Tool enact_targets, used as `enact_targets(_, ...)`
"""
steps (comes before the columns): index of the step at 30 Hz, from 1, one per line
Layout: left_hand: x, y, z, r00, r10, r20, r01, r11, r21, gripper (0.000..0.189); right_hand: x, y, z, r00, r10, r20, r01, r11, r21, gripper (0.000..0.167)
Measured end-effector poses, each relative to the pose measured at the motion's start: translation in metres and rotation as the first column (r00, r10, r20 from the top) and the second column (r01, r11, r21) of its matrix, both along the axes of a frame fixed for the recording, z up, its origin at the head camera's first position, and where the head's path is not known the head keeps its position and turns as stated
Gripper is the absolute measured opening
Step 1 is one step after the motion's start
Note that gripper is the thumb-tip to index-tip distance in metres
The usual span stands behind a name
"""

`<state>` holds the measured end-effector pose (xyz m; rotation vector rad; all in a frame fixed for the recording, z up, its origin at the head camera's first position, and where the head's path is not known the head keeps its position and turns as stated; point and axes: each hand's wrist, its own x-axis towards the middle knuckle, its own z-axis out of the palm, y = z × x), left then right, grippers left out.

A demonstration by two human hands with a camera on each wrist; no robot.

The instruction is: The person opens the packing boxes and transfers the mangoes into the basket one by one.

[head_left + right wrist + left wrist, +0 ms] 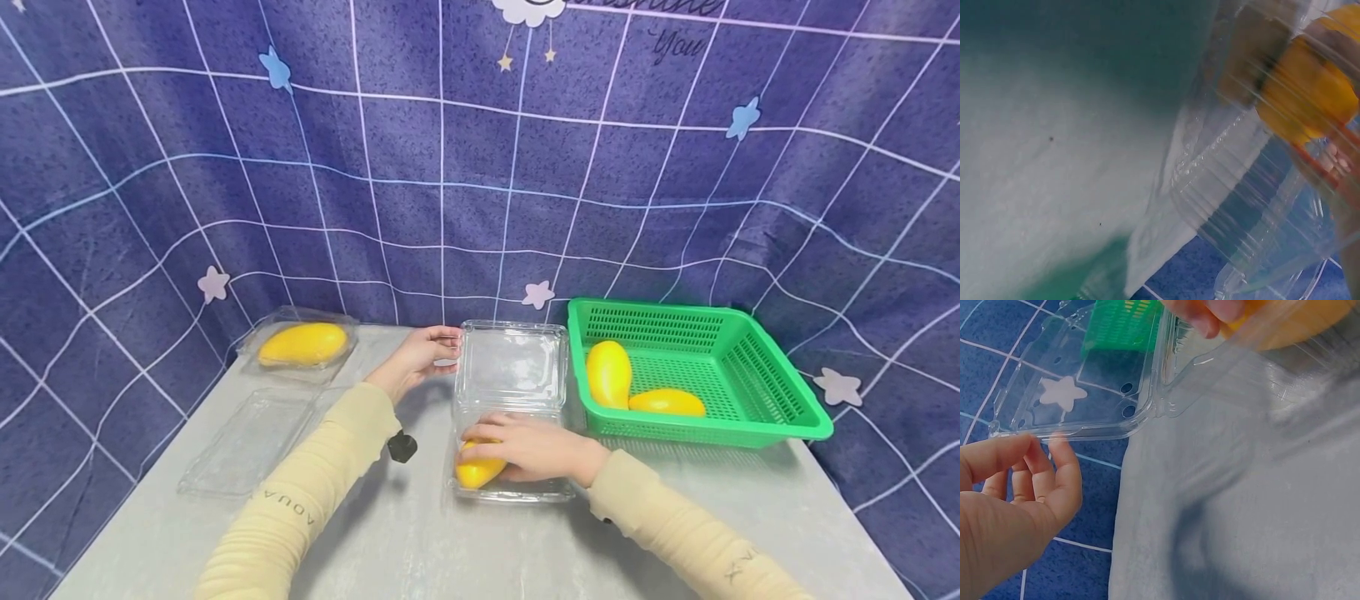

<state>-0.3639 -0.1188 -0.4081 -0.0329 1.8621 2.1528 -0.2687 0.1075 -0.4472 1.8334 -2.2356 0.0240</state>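
Note:
A clear plastic clamshell box (pixel 513 496) lies open in the middle of the table, its lid (pixel 517 367) raised at the back. My right hand (pixel 532 450) curls its fingers over a yellow mango (pixel 477 473) inside the base. Through the clear wall in the right wrist view, the mango (pixel 1307 94) looks blurred, with fingers around it. At the lid's left edge, my left hand (pixel 422 360) touches the rim with its fingertips. The left wrist view shows the thumb and index finger a little apart along the rim of the lid (pixel 1097 428).
A green basket (pixel 705 429) on the right contains two mangoes (pixel 608 375). Back left, another mango (pixel 303 343) sits in a clear box (pixel 341 329). A flat clear plastic box (pixel 240 446) lies in front of it. Behind the table (pixel 435 533) hangs a blue curtain (pixel 480 208).

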Motion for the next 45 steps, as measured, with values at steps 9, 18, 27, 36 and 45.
enact_targets(9,0.000,0.001,0.000,1.000,0.005,0.004,-0.005,1.000,-0.003,0.039,0.000,-0.003,-0.003,1.000,-0.005,-0.027,0.006,1.000,0.018,0.060)
enact_targets(18,0.000,0.001,0.000,1.000,0.004,-0.005,-0.004,1.000,0.004,0.041,0.001,-0.002,-0.002,0.999,-0.020,-0.029,0.020,1.000,0.011,0.061)
enact_targets(27,0.001,0.000,0.000,1.000,-0.009,-0.007,0.008,1.000,-0.005,0.042,0.004,0.002,0.000,0.998,-0.019,-0.060,0.019,1.000,0.010,0.061)
enact_targets(36,0.001,0.000,0.002,1.000,-0.007,0.002,0.007,1.000,0.000,0.043,0.009,0.005,0.014,0.996,-0.035,-0.082,0.034,0.999,-0.009,0.062)
enact_targets(45,0.002,0.000,0.001,1.000,-0.001,0.005,0.001,1.000,0.002,0.043,0.012,0.011,0.032,0.995,-0.049,-0.089,0.049,0.999,-0.001,0.066)
